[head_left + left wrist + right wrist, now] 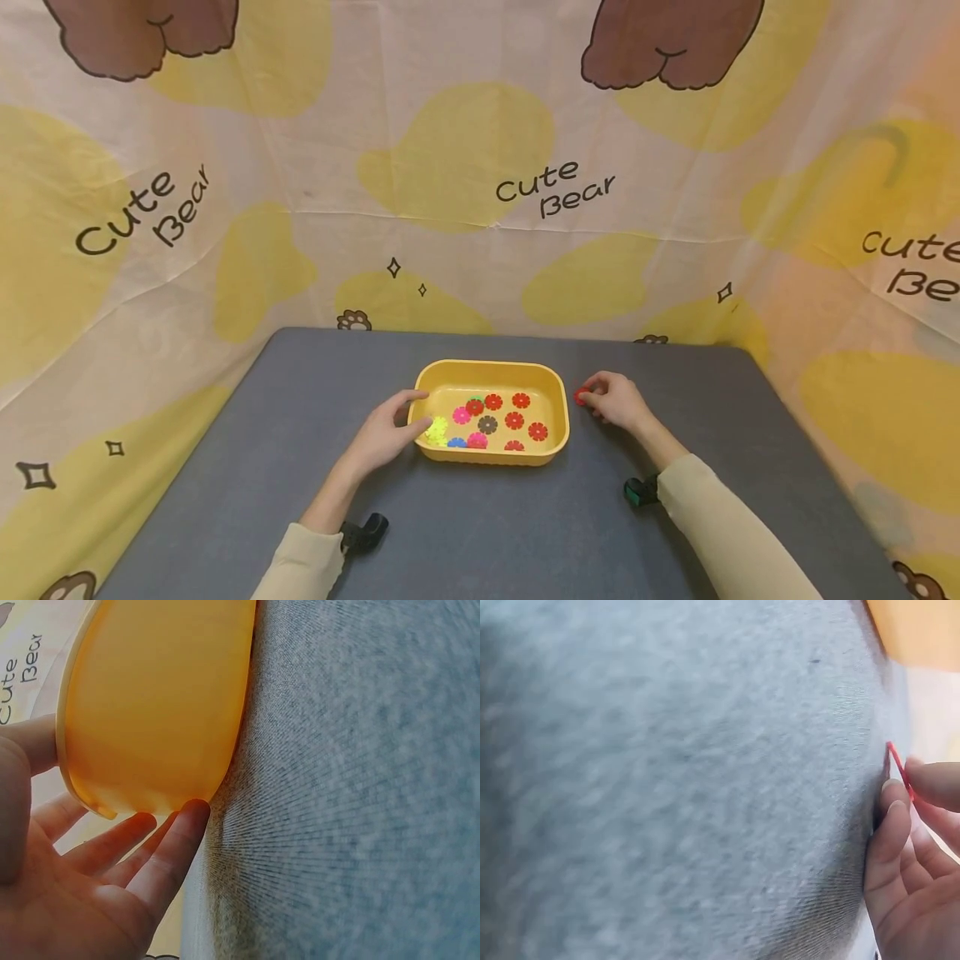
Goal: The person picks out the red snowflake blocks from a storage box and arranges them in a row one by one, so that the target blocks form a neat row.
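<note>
A yellow plastic tray (491,458) with rounded corners stands on the table, several notched plastic discs in it. My left hand (386,429) grips its left end; in the left wrist view the thumb lies at the rim and the fingertips (196,811) touch the outer wall. To the right of the tray, my right hand (617,400) pinches a red notched disc (580,396) between thumb and fingers, low over the table. The right wrist view shows this red disc (898,766) nearly edge-on, tilted, with the fingertips close to the table surface.
Inside the tray lie more red discs (514,421), a grey disc (487,425), pink discs (461,415), a blue one and a yellow-green cluster (437,430). The blue-grey table (495,533) meets a printed cloth (465,167) at the back and sides.
</note>
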`<state>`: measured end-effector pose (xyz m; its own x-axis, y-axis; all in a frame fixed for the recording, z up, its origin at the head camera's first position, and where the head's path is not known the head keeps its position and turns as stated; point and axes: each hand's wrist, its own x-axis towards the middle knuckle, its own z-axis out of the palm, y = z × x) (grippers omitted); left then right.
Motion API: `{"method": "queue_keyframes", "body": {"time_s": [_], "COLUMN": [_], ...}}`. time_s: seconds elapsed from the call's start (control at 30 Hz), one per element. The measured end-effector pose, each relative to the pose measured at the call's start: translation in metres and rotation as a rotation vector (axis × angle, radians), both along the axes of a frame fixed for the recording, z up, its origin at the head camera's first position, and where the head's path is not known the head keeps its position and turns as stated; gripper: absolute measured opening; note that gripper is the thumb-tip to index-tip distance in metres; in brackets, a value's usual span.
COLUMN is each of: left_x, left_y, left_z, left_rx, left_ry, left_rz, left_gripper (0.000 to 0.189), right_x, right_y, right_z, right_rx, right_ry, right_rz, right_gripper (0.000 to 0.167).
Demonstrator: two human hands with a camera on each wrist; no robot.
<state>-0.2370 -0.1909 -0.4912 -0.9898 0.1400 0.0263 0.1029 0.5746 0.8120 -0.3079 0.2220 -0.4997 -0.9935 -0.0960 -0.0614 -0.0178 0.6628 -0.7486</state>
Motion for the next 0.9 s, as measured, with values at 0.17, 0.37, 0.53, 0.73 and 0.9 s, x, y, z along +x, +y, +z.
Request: {"method": "queue_keyframes", "body": {"time_s": [0.17, 0.37, 0.53, 0.73, 0.9], "left_x": [-0.001, -0.002, 0.0, 0.0, 0.0], "left_y": [-0.001, -0.001, -0.001, -0.002, 0.0], "left_z": [0.0, -0.001, -0.001, 0.001, 0.001], "left_rx": [0.001, 0.001, -0.007, -0.006, 0.0], "left_ry": [0.004, 0.006, -0.001, -0.001, -0.005], "left_rz": [-0.006, -0.009, -0.002, 0.0, -0.003], "left_gripper": [0.053, 0.053, 0.053, 0.053, 0.053], "right_x": [0.001, 0.005, 0.01, 0.014, 0.019], "right_y": [0.0, 0.002, 0.004, 0.001, -0.005], "right_z": [0.002, 0.005, 0.008, 0.013, 0.023], "right_rx": [0.01, 0.016, 0.021, 0.026, 0.017], "right_ry": [-0.01, -0.016, -0.016, -0.005, 0.007], "right_rz": [-0.003, 0.009, 0.022, 0.04, 0.055], "right_gripper": [0.022, 0.022, 0.019, 0.018, 0.017]}}
